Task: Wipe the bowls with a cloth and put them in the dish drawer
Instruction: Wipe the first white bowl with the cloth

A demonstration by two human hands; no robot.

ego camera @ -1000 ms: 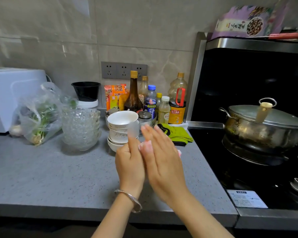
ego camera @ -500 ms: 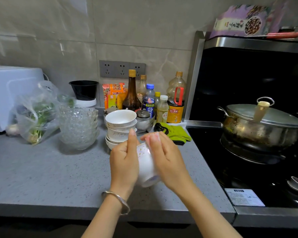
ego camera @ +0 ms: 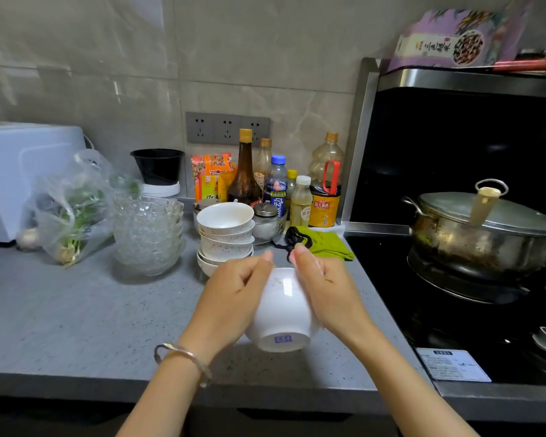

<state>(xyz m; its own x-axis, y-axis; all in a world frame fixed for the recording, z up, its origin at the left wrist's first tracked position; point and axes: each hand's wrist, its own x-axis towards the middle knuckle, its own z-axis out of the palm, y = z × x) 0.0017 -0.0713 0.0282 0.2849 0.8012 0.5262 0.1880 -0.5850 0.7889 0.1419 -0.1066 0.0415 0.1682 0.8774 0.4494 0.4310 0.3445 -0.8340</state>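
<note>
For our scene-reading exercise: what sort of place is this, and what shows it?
Probably a home kitchen: a lidded steel pot on a black hob, sauce bottles against the tiled wall, and stacked bowls on the grey counter.

Grey speckled countertop (ego camera: 76, 313), glossy grey tiled wall (ego camera: 234, 52), triple socket (ego camera: 227, 127), black stove (ego camera: 454, 310).

Materials and surface finishes on a kitchen worktop.
The white bowl (ego camera: 282, 313) is glazed ceramic, smooth and glossy, with a bright highlight. The stacked clear bowls (ego camera: 148, 234) are faceted glass. The worktop (ego camera: 76, 310) is matt, grey and speckled like stone. The green cloth (ego camera: 328, 246) looks soft and matt, the bag (ego camera: 73, 203) thin clear plastic, the pot (ego camera: 479, 244) dull, stained metal, and the wall tiles (ego camera: 234, 52) glossy.
</note>
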